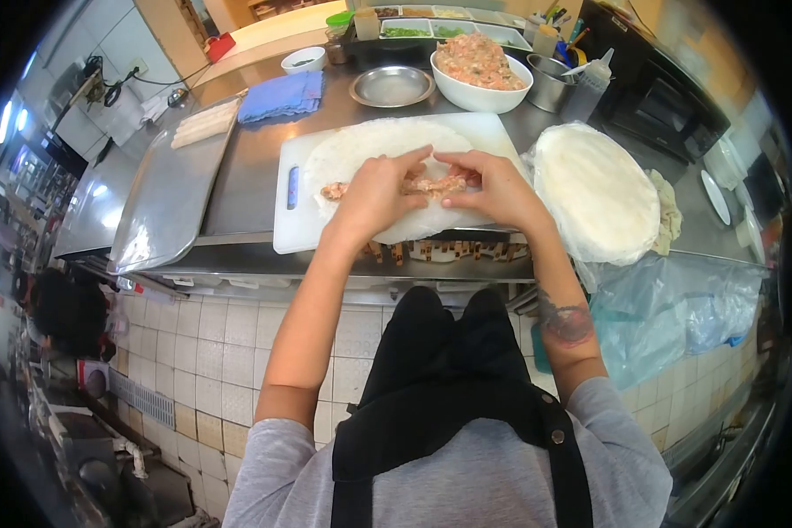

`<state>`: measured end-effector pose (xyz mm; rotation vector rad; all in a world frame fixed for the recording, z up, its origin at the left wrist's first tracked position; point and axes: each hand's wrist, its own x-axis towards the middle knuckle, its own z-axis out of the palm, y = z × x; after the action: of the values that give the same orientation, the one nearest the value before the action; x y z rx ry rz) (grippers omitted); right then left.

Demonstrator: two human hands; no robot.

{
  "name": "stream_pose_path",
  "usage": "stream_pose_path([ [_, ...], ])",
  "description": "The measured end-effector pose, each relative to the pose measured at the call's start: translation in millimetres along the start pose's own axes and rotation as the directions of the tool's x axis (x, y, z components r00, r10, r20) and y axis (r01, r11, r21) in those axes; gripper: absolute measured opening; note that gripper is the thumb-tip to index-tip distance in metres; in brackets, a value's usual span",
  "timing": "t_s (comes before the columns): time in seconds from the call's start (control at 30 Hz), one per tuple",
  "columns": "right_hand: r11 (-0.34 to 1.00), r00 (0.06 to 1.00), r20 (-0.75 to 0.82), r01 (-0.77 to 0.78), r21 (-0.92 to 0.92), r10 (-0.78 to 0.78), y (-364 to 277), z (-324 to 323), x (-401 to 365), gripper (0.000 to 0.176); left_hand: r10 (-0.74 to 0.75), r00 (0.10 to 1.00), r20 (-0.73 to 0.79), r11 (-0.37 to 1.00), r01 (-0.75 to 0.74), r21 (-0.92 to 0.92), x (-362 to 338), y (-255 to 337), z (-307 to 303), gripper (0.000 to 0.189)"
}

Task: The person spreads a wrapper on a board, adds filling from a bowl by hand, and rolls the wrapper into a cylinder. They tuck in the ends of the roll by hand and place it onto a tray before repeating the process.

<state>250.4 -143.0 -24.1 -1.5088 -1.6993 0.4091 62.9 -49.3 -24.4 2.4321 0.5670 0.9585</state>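
A round white wrapper sheet [334, 151] lies on the white cutting board [285, 231]. Across it runs a strip of pinkish meat filling [434, 185], its left end showing beyond my left hand. My left hand [383, 192] and my right hand [493, 187] both press on this strip, thumbs and fingertips curved around it from above and below. The fingertips of the two hands come close together at the middle. Part of the filling is hidden under my fingers.
Beyond the board stand a metal plate [392, 86] and a white bowl [480, 99] heaped with filling. Stacked round wrappers [597, 194] lie at the right. At the left are a blue cloth [281, 96] and a metal tray [163, 198] with white rolls [207, 123].
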Motion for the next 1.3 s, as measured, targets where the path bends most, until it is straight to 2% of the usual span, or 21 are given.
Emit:
stream_pose_path([
  [0.03, 0.999, 0.999, 0.03, -0.046, 0.008, 0.045, -5.3, -3.8, 1.2, 0.038, -0.002, 1.0, 0.001, 1.0, 0.002, -0.001, -0.9, -2.4, -5.9, 0.028],
  [0.07, 0.999, 0.998, 0.03, -0.047, 0.008, 0.046, -7.0, -4.3, 3.3, 0.038, -0.068, 0.994, 0.085, 0.995, 0.061, 0.084, -0.7, -5.6, -15.0, 0.027],
  [0.1, 0.999, 0.999, 0.033, 0.0, -0.054, 0.002, -9.6, -3.2, 6.6, 0.035, -0.139, 0.977, 0.163, 0.979, 0.11, 0.173, -1.1, -7.1, -23.5, 0.026],
  [0.13, 0.992, 0.998, 0.038, 0.047, -0.116, -0.043, -11.9, -1.1, 10.0, 0.032, -0.138, 0.976, 0.166, 0.979, 0.109, 0.172, -2.7, -9.5, -29.2, 0.026],
  [0.2, 0.996, 0.998, 0.023, 0.067, -0.054, -0.066, -14.8, 10.3, 18.4, 0.028, -0.226, 0.959, 0.172, 0.971, 0.208, 0.114, -5.2, -14.4, -39.6, 0.023],
  [0.23, 0.996, 0.996, 0.01, 0.091, 0.008, -0.091, -14.3, 15.5, 20.7, 0.023, -0.215, 0.962, 0.167, 0.975, 0.202, 0.088, -6.8, -17.2, -42.3, 0.022],
  [0.33, 0.999, 0.999, 0.004, 0.051, 0.016, -0.051, -7.1, 25.5, 23.3, 0.014, -0.267, 0.945, 0.187, 0.964, 0.259, 0.069, -10.6, -18.8, -54.8, 0.022],
  [0.37, 0.998, 0.999, 0.002, 0.053, 0.02, -0.053, -5.2, 24.6, 24.0, 0.014, -0.267, 0.945, 0.187, 0.963, 0.258, 0.073, -12.7, -27.4, -57.4, 0.022],
  [0.43, 0.996, 0.998, 0.043, -0.048, 0.076, 0.044, -1.1, 21.0, 23.2, 0.018, -0.254, 0.943, 0.216, 0.957, 0.278, -0.088, -17.8, -48.6, -62.0, 0.023],
  [0.53, 0.966, 0.996, 0.065, -0.074, 0.249, 0.059, 1.2, 16.2, 21.9, 0.024, -0.227, 0.948, 0.224, 0.965, 0.249, -0.075, -20.6, -57.4, -72.8, 0.027],
  [0.57, 0.966, 0.996, 0.064, -0.073, 0.25, 0.059, 3.5, 16.6, 21.0, 0.024, -0.227, 0.948, 0.224, 0.966, 0.248, -0.073, -21.0, -59.7, -73.5, 0.027],
  [0.63, 0.989, 0.989, 0.057, 0.135, 0.052, -0.138, 6.3, 20.6, 19.4, 0.034, -0.291, 0.916, 0.277, 0.924, 0.344, -0.165, -23.4, -65.5, -73.9, 0.03],
  [0.67, 0.989, 0.989, 0.055, 0.136, 0.055, -0.139, 6.6, 20.7, 20.2, 0.034, -0.291, 0.915, 0.278, 0.925, 0.344, -0.162, -25.0, -67.9, -75.1, 0.03],
  [0.73, 0.998, 0.989, 0.147, 0.037, -0.048, -0.03, 1.6, 18.3, 22.4, 0.041, -0.188, 0.952, 0.243, 0.91, 0.261, -0.321, -28.1, -70.0, -78.8, 0.032],
  [0.87, 0.988, 0.984, 0.138, 0.126, -0.093, -0.113, -1.3, 22.8, 24.4, 0.042, -0.224, 0.928, 0.298, 0.845, 0.337, -0.416, -28.6, -74.9, -89.4, 0.031],
  [0.93, 0.95, 0.989, 0.061, 0.146, -0.275, -0.135, -12.3, 36.8, 27.0, 0.04, -0.229, 0.916, 0.328, 0.845, 0.355, -0.4, -26.7, -85.9, -88.0, 0.028],
  [1.03, 0.932, 0.983, 0.124, 0.17, -0.321, -0.137, -37.7, 55.4, 36.7, 0.035, -0.267, 0.907, 0.324, 0.879, 0.367, -0.303, -22.5, -94.4, -84.5, 0.028],
  [1.17, 0.913, 0.971, 0.051, 0.235, -0.332, -0.232, -51.5, 78.8, 43.6, 0.028, -0.3, 0.901, 0.313, 0.894, 0.38, -0.236, -27.7, -83.8, -84.1, 0.027],
  [1.23, 0.931, 0.969, -0.003, 0.236, -0.279, -0.247, -46.5, 77.6, 42.9, 0.027, -0.22, 0.957, 0.19, 0.939, 0.26, -0.224, -34.8, -77.2, -81.6, 0.033],
  [1.27, 0.944, 0.965, -0.051, 0.239, -0.227, -0.256, -43.5, 75.3, 42.3, 0.025, -0.216, 0.957, 0.192, 0.942, 0.256, -0.219, -38.7, -73.4, -80.5, 0.033],
  [1.3, 0.944, 0.964, -0.058, 0.239, -0.228, -0.258, -39.8, 70.5, 42.0, 0.025, -0.234, 0.967, 0.103, 0.915, 0.255, -0.313, -42.9, -69.4, -78.9, 0.033],
])
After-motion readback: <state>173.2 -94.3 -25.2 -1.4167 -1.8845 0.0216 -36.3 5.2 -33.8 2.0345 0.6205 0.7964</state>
